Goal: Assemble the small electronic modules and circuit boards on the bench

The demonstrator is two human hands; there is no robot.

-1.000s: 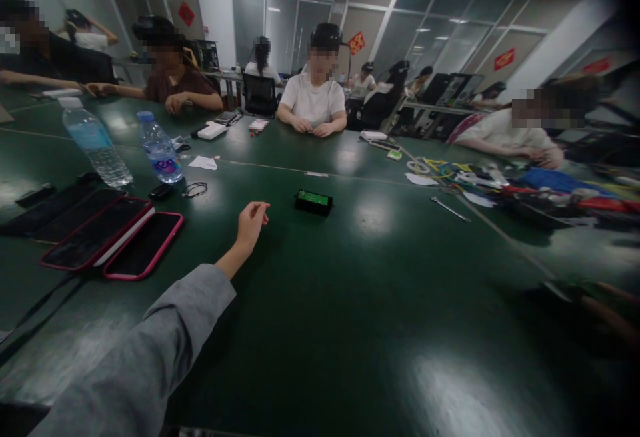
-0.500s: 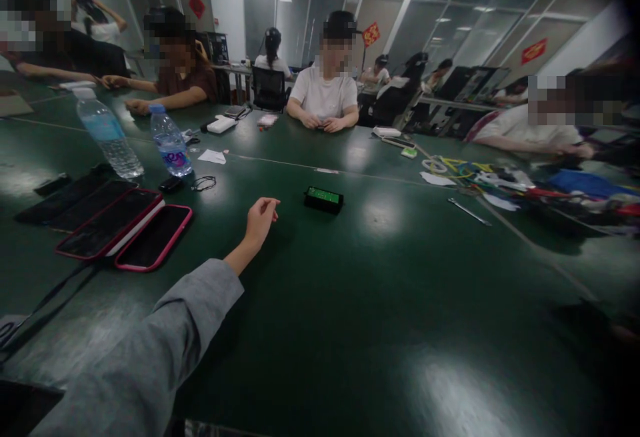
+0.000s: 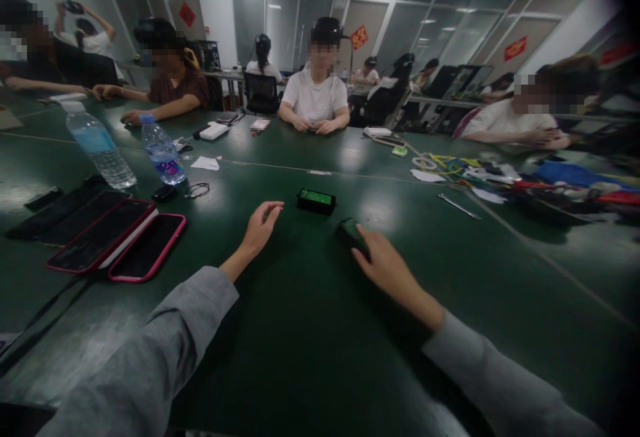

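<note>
On the green table lies a small black box with a green circuit board showing on top [image 3: 317, 201]. My left hand [image 3: 261, 229] is just left of it, fingers loosely stretched and holding nothing. My right hand [image 3: 385, 258] grips a dark block with a greenish top [image 3: 353, 232], in front and to the right of the box. Motion blurs the block, so its exact kind is unclear. A gap lies between it and the box.
Phones with red frames [image 3: 149, 247] lie at left, near a large water bottle [image 3: 100, 147] and a smaller one [image 3: 163, 150]. A wrench [image 3: 459, 206] and tangled cables [image 3: 465, 169] are at right. A person in a white shirt [image 3: 315, 98] sits opposite; other people sit around.
My right hand has come in from the right with the dark block. My left hand's fingers have straightened a little. The view has shifted slightly.
</note>
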